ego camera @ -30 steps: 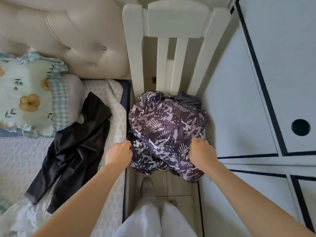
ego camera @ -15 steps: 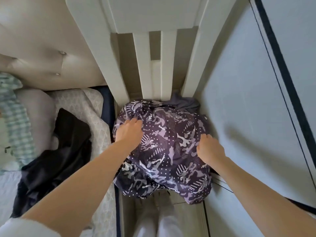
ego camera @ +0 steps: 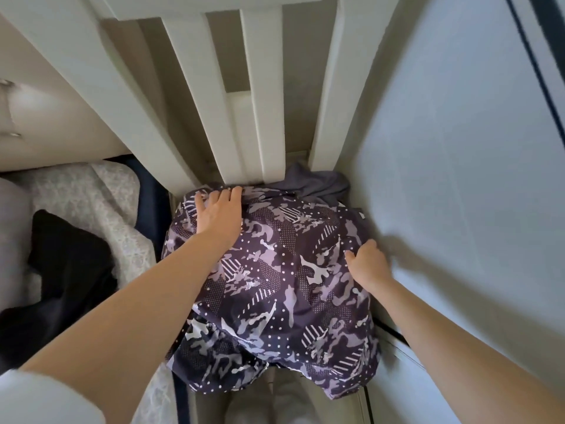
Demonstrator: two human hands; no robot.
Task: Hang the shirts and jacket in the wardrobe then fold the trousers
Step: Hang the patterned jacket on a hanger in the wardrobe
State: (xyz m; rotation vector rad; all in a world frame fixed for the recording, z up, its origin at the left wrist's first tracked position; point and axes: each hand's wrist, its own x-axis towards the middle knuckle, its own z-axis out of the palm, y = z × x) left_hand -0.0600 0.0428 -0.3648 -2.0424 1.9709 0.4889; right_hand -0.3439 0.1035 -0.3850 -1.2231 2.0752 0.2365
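Note:
A purple camouflage-print jacket [ego camera: 275, 289] lies bunched on the seat of a white slatted chair [ego camera: 253, 96]. My left hand [ego camera: 218, 212] reaches to the jacket's far edge by the chair back, fingers curling into the fabric there. My right hand [ego camera: 365, 263] pinches the jacket's right side close to the wardrobe. A grey garment [ego camera: 318, 182] shows behind the jacket at the back of the seat. A black garment [ego camera: 64, 270] lies on the bed to the left.
The pale blue wardrobe door [ego camera: 458, 179] stands tight against the chair's right side. The bed with a light patterned cover [ego camera: 113, 206] and a beige padded headboard [ego camera: 55, 117] borders the chair on the left. My white-trousered legs [ego camera: 260, 405] show below the seat.
I have leaned in closer over the chair. My left hand has slid from the jacket's near left edge up to its far edge; my right hand has moved further up its right side.

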